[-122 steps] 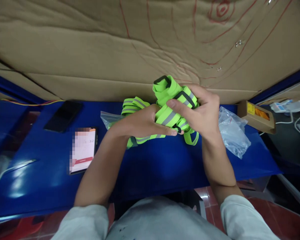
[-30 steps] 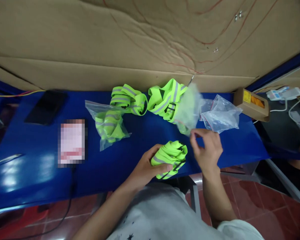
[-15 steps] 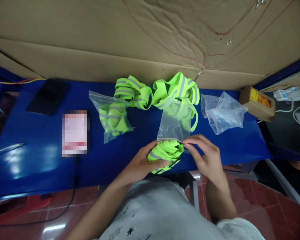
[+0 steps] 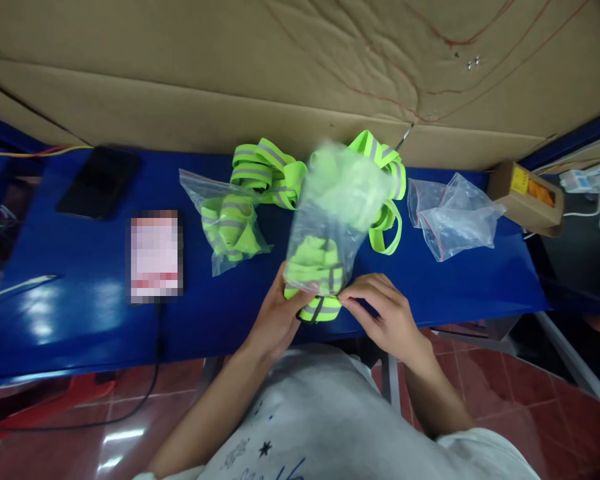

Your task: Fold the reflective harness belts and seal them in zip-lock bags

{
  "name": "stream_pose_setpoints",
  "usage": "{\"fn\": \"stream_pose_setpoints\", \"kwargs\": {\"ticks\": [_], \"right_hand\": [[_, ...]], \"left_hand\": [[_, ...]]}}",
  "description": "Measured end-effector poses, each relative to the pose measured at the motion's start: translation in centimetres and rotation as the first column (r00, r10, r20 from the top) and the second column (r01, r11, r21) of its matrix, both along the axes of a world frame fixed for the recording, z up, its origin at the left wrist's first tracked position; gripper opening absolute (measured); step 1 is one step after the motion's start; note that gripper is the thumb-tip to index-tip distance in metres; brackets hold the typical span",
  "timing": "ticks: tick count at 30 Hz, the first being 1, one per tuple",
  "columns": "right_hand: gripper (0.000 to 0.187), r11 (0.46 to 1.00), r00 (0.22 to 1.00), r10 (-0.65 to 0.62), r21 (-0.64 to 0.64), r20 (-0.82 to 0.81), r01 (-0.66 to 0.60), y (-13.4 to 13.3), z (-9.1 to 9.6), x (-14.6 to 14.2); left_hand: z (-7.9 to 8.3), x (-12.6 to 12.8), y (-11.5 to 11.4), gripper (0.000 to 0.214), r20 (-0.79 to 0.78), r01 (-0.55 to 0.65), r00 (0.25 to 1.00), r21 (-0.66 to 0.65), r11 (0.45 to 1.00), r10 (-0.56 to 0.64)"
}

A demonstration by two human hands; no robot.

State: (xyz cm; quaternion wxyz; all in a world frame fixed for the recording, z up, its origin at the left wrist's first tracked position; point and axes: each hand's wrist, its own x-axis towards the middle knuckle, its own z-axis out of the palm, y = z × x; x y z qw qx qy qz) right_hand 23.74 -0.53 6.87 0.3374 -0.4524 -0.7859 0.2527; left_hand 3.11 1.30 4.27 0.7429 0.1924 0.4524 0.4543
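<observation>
My left hand (image 4: 274,319) is wrapped round a folded neon-yellow reflective strap (image 4: 326,309) with grey stripes and black buckles. A clear zip bag (image 4: 305,215) covers the far part of this bundle, while its near end sticks out of the bag's mouth. At the right side of that mouth, the thumb and forefinger of my right hand (image 4: 384,317) pinch the bag's edge. Behind the bag, partly hidden, lies a loose pile of the same straps (image 4: 395,175). Another strap coil (image 4: 253,175) is to its left.
A filled zip bag (image 4: 235,230) lies left of my hands, and flat zip bags (image 4: 457,220) lie to the right. A small cardboard box (image 4: 513,200), a dark phone (image 4: 99,183) and a cabled device (image 4: 155,257) with a blurred screen are on the blue table (image 4: 220,313). Cardboard stands behind.
The bag's mouth has come toward me over the strap bundle, which now sits partly inside. The bag has risen in front of the loose straps. My right hand has shifted slightly left.
</observation>
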Motion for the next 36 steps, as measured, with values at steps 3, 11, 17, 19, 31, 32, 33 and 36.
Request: {"fn": "stream_pose_setpoints", "kwargs": {"ticks": [3,11,17,19,31,32,33,36], "right_hand": [[0.030,0.969,0.952,-0.162,-0.226,-0.261,0.103,-0.7,-1.9,-0.9],[0.058,0.818,0.728,-0.380,-0.575,-0.571,-0.024,-0.8,-3.2,-4.0],[0.044,0.823,0.722,-0.428,-0.564,-0.543,0.064,-0.1,-2.1,-4.1],[0.052,0.846,0.716,-0.399,-0.532,-0.572,0.046,-0.1,-2.1,-4.3],[0.046,0.803,0.622,-0.516,-0.586,-0.588,0.112,1.0,-3.3,-3.2],[0.047,0.791,0.642,-0.511,-0.605,-0.572,0.090,1.1,-3.2,-3.1],[0.047,0.781,0.670,-0.501,-0.619,-0.547,0.079,1.2,-3.0,-3.0],[0.044,0.776,0.739,-0.471,-0.625,-0.482,0.087,1.6,-2.1,-3.0]], "left_hand": [[0.2,0.5,0.1,0.070,0.020,-0.107,0.994,0.026,0.994,0.107],[-1.2,1.8,-0.1,0.050,-0.151,0.056,0.988,0.337,0.940,-0.005],[-0.8,1.7,-0.7,0.070,-0.162,0.088,0.986,0.365,0.927,-0.030],[-0.9,2.4,-0.9,0.071,-0.201,0.011,0.977,0.374,0.928,0.070],[-0.1,0.4,0.9,0.082,0.163,0.061,0.978,0.362,0.930,-0.127],[-0.1,-0.3,1.5,0.091,0.124,0.062,0.986,0.332,0.941,-0.109],[-0.2,-1.0,2.0,0.093,0.076,0.054,0.994,0.288,0.956,-0.079],[-0.5,-1.7,3.1,0.069,-0.107,0.036,0.994,0.209,0.977,-0.014]]}}
